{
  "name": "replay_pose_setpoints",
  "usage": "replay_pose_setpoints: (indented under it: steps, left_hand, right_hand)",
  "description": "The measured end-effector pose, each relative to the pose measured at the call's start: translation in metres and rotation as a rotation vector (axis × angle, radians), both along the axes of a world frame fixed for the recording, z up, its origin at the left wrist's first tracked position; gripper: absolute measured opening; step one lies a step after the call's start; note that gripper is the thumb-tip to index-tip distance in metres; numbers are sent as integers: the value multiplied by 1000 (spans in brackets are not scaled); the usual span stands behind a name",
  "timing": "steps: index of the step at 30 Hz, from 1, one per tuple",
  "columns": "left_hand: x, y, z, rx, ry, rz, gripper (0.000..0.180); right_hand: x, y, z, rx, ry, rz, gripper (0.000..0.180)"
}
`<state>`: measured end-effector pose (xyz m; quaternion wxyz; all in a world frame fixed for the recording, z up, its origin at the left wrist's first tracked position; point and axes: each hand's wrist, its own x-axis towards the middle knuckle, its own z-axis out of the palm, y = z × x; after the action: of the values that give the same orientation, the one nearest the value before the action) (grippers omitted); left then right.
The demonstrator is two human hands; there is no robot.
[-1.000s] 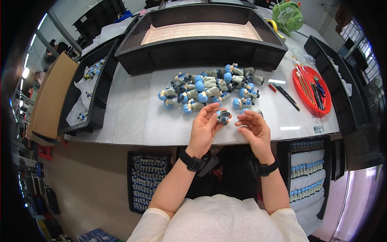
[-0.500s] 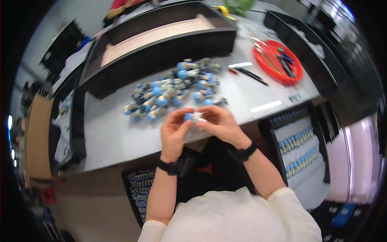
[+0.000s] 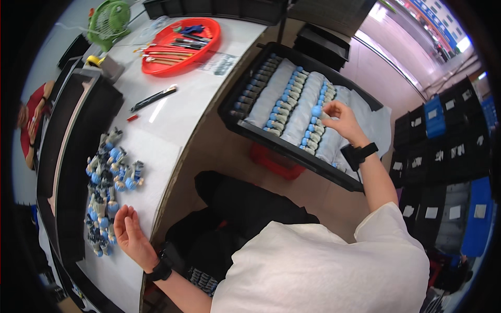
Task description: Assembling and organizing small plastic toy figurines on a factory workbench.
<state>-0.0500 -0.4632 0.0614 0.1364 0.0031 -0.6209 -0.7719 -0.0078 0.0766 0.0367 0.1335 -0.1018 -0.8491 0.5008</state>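
Observation:
My right hand (image 3: 342, 121) pinches a small blue-capped figurine (image 3: 317, 110) by thumb and fingertips, over a black crate (image 3: 334, 175). Its blue top shows; the fingers cover part of the rest. Below it runs a row of like figurines (image 3: 309, 138) on white padding, with another row (image 3: 284, 104) to its left. On the white table, my left hand (image 3: 131, 237) rests beside a heap of blue and grey figurines (image 3: 104, 203). Its fingers are loosely bent and hold nothing that I can see.
A red tray (image 3: 180, 65) of brushes and tools stands on the table, with a black pen (image 3: 154, 97) nearer. A long black bin (image 3: 78, 156) borders the heap. A green fan (image 3: 108, 23) stands at the back. Another person (image 3: 35, 117) sits beyond the bin.
My view has swung right. My hands, together at a figurine over the table before, are now apart: the right has moved over the crate with a figurine, the left is beside the heap.

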Motion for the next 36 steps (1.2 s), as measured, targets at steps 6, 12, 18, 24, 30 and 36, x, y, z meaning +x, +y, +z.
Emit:
replay_pose_setpoints:
  steps: [6, 12, 18, 24, 30, 36]
  left_hand:
    - [4, -8, -3, -41, -32, 38, 25]
    - [1, -8, -4, -53, -37, 23, 25]
    - [-5, -2, -3, -53, -21, 7, 25]
    - [7, -11, 3, 0, -23, 62, 23]
    - [1, 13, 10, -21, -41, 51, 18]
    - [24, 7, 25, 45, -2, 86, 20]
  right_hand:
    - [89, 78, -89, -105, -489, -56, 26]
    - [112, 79, -107, 56, -837, -224, 28]
    - [108, 77, -112, 9, -751, -75, 28]
    - [56, 41, -52, 507, -513, 29, 27]
    - [-26, -108, 106, 370, 376, 238, 22]
    - [-39, -253, 184, -217, 835, 1010, 20]
